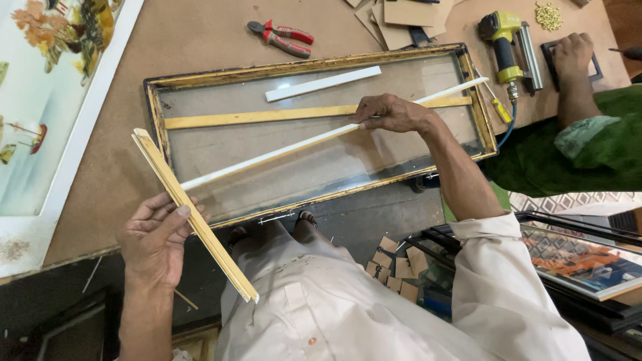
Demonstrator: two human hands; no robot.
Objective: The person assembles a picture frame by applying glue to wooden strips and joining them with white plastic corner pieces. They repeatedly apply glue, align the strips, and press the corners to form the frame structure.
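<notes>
Gripping wooden slats (194, 217), left hand (155, 241) is hiding their middle; right hand (393, 112) fingers are pinching a white strip (294, 147) over the framed glass (321, 144) on a brown worktop (194, 40).

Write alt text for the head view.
The right hand lays a white strip across a glazed gold frame on a workbench; the left hand holds wooden strips. A co-worker's hand rests beside a nail gun.

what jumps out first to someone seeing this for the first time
The gilt picture frame with its glass lies mid-bench. The right hand holds a long white strip slanting across it, and the left hand grips a bundle of pale wooden strips at the near edge. Top right, red pliers and a yellow nail gun lie by another person's hand.
</notes>
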